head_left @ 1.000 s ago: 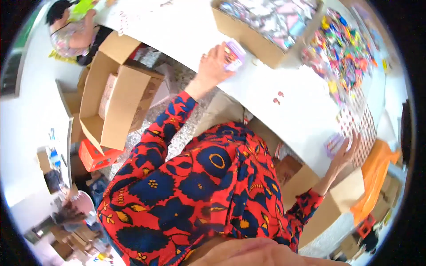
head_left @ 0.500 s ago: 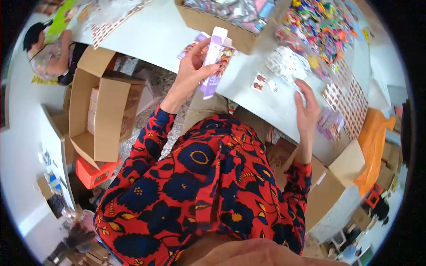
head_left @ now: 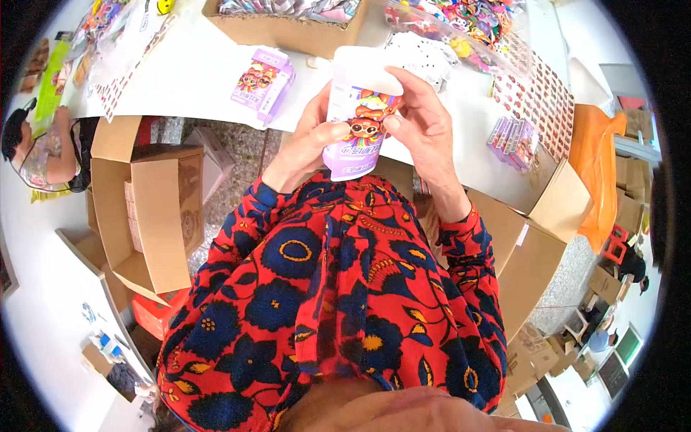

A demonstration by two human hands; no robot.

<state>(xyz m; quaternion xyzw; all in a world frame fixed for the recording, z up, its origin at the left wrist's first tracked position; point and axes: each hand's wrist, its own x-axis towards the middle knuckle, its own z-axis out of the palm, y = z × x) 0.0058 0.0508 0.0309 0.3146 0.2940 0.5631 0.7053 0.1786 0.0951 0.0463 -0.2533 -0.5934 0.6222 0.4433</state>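
Note:
Both of my hands hold a small purple and white carton with a cartoon character printed on its front. Its white flap stands up at the far end. My left hand grips the carton's left edge, thumb on the printed face. On the other side my right hand has its thumb on the front and its fingers around the upper right edge. Whatever is inside the carton is hidden. Flat-looking purple cartons of the same print lie on the white table, left of my hands.
At the back stands a cardboard box of silvery packets. Beside it, a clear bin holds colourful small pieces. A white dotted bag, sticker sheets and several purple boxes lie rightward. Open cartons flank me; a person sits left.
My right hand, open above the table before, now grips the carton with my left. The carton has opened wider and turned its printed front up. The view has shifted.

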